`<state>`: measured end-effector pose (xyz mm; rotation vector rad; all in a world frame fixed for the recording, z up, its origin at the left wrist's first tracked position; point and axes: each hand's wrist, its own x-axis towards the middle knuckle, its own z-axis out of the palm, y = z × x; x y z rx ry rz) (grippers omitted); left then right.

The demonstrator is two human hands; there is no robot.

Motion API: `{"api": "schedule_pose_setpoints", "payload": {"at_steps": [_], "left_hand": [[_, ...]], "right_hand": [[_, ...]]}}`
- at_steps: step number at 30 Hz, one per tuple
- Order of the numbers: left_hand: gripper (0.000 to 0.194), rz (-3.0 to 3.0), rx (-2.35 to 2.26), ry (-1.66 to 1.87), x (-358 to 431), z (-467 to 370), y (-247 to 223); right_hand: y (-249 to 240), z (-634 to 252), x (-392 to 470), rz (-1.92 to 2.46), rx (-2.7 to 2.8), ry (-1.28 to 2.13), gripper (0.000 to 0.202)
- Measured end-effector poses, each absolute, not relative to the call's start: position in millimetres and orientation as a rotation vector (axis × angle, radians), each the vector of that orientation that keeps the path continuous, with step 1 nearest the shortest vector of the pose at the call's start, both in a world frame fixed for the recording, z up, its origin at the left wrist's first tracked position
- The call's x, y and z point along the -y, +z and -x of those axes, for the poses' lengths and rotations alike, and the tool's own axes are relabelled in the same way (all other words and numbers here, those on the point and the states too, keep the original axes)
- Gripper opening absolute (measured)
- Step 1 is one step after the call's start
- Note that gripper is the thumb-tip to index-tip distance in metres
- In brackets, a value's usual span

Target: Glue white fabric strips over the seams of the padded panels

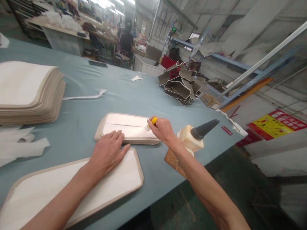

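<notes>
My right hand point(161, 129) is closed on a small brush point(154, 120) with a yellow handle. Its pale tip touches the white top panel of a low stack of rounded panels point(129, 140). A thin dark line runs lengthwise across that top panel. My left hand point(107, 150) lies flat with its fingers spread, fingertips on the near left edge of the stack. Under my left wrist and forearm is a larger white panel point(120, 175) with a beige rim. Beside my right forearm stands a cream-coloured bottle point(189, 139) with a long black nozzle, near a brown board point(174, 161).
A tall stack of beige-edged panels point(31, 92) stands at the left, with white strips point(24, 147) before it. Curved grey-brown pieces point(182, 84) are piled at the back right. A dark flat object point(98, 64) lies at the far table edge. A person point(126, 40) is in the background.
</notes>
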<state>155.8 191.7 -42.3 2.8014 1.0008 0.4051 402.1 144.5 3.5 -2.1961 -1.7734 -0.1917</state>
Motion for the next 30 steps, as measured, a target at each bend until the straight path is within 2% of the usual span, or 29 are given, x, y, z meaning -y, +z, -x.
{"api": "schedule_pose_setpoints", "payload": {"at_steps": [8, 10, 14, 16, 20, 27, 30], "left_hand": [[0.045, -2.784, -1.031, 0.35, -186, -156, -39], [0.045, -2.773, -1.043, 0.352, -184, -155, -39], [0.045, -2.746, -1.06, 0.372, -182, -154, -39], [0.043, -2.737, -1.06, 0.385, -181, -154, -39], [0.043, -2.734, -1.053, 0.392, -181, -154, -38], [0.043, -2.739, -1.045, 0.387, -181, -154, -39], [0.044, -2.738, -1.054, 0.396, -181, -154, -40]], "right_hand": [[8, -344, -187, 1.928, 1.572, 0.185, 0.036], [15, -352, -186, 1.975, 1.491, 0.113, 0.036], [26, -380, -170, 2.359, 1.436, -0.349, 0.033], [24, -384, -164, 2.508, 1.474, -0.46, 0.032], [10, -361, -164, 2.501, 1.667, -0.407, 0.032], [12, -315, -192, 2.029, 1.569, 0.017, 0.043], [14, -304, -204, 2.068, 1.562, -0.12, 0.037]]}}
